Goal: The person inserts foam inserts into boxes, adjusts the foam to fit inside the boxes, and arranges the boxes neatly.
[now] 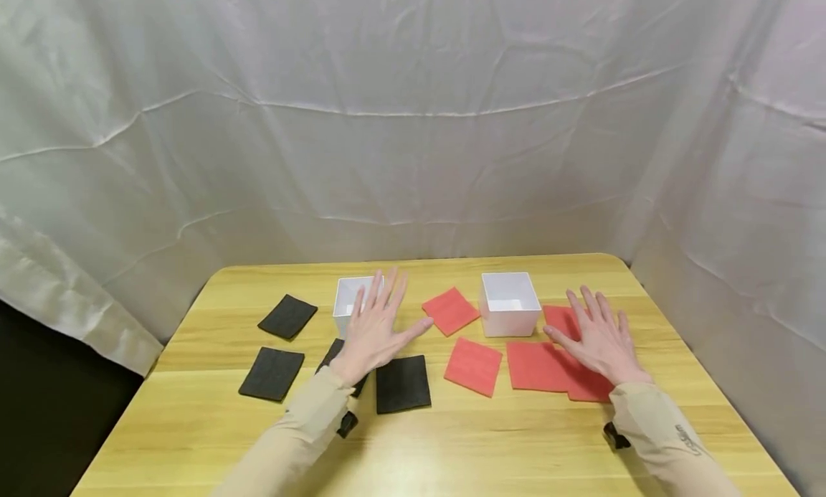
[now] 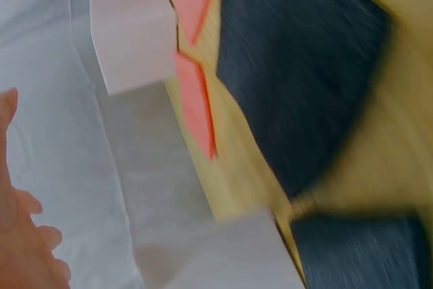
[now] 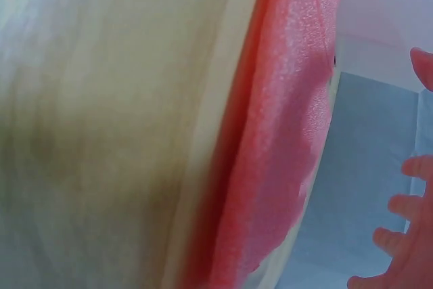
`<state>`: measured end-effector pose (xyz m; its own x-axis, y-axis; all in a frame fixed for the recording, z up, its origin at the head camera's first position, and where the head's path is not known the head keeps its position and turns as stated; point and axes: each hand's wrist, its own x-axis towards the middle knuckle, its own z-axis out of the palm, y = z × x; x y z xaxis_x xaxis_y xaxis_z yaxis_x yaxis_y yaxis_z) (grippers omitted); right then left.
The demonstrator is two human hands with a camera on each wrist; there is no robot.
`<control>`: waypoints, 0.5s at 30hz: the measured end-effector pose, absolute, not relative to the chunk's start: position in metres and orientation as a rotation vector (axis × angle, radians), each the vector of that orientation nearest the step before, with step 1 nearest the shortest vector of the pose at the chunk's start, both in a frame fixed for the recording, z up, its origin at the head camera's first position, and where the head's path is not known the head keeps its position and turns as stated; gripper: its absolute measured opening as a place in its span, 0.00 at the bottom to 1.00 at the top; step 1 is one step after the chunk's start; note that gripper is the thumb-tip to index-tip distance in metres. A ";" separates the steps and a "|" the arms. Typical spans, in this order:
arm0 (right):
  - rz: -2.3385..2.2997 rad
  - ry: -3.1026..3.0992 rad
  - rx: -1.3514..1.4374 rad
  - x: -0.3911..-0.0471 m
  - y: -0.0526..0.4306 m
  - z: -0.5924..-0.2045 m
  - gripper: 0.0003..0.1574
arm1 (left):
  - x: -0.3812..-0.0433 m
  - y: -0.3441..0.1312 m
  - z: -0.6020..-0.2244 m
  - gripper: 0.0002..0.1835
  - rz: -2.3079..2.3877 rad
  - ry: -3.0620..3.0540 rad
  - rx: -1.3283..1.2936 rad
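Note:
My left hand [image 1: 371,339] is spread with straight fingers and holds nothing. In the head view it overlaps the left white box [image 1: 345,296] and a black square [image 1: 332,353] partly hidden behind it. Another black square [image 1: 403,384] lies just right of that wrist. With its fingers fanned out, my right hand [image 1: 603,339] hovers over several red squares [image 1: 535,366] at the right, covering parts of them. The right wrist view has a red foam square [image 3: 284,126] very close, beside the empty hand [image 3: 413,235]. Left of this hand stands the right white box [image 1: 510,318].
Two more black squares, one behind [image 1: 287,317] and one in front [image 1: 272,374], lie at the left. Between the boxes are two red squares, the farther [image 1: 450,310] and the nearer [image 1: 474,366]. A pale curtain [image 1: 413,167] hangs behind the wooden table [image 1: 477,447].

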<state>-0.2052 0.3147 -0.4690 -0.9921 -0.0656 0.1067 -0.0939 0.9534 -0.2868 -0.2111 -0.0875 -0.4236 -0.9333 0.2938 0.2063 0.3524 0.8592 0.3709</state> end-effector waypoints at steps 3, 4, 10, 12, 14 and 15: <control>0.460 -3.014 0.115 -0.206 0.315 -0.471 0.63 | -0.219 -0.069 -0.426 0.52 -0.688 -2.883 -0.575; 0.468 -3.012 0.111 -0.206 0.316 -0.471 0.63 | -0.221 -0.063 -0.427 0.52 -0.700 -2.887 -0.596; 0.496 -2.999 0.091 -0.208 0.318 -0.472 0.63 | -0.235 -0.033 -0.434 0.53 -0.824 -2.901 -0.679; 0.496 -2.998 0.088 -0.209 0.319 -0.473 0.63 | -0.240 -0.024 -0.437 0.54 -0.880 -2.912 -0.702; 0.493 -3.004 0.083 -0.211 0.320 -0.474 0.63 | -0.245 -0.016 -0.440 0.54 -0.938 -2.916 -0.738; 0.496 -3.007 0.079 -0.211 0.320 -0.474 0.63 | -0.247 -0.012 -0.442 0.54 -0.969 -2.914 -0.758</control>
